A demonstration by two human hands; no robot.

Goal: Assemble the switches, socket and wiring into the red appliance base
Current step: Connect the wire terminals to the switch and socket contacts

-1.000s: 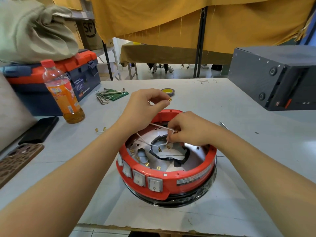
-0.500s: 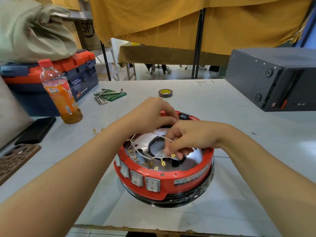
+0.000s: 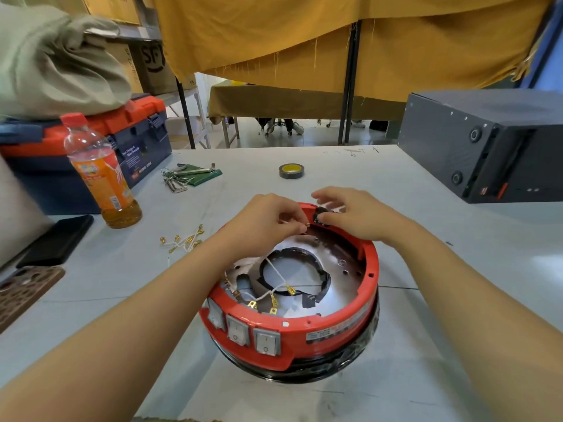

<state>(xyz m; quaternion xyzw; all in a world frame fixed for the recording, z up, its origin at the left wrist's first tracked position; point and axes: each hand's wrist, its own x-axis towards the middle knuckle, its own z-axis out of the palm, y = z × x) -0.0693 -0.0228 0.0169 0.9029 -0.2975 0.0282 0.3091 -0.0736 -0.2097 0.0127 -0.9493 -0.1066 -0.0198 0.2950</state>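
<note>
Grey worktop (image 3: 426, 184) under a mustard curtain carries the red appliance base (image 3: 304, 330), lying near the front edge with three rocker switches (image 3: 240, 330) already seated in its near wall. At the far rim the left hand (image 3: 262, 220) pinches a brass spade terminal (image 3: 306, 224) on a white wire (image 3: 275, 271), while the right hand (image 3: 356, 217) steadies what appears to be the black socket (image 3: 321, 215), fingers curled round it. For a sound joint, the terminal should align squarely with the socket tab and slide fully home, the socket braced against the push. Spare terminals (image 3: 182, 240) lie beside the base.
</note>
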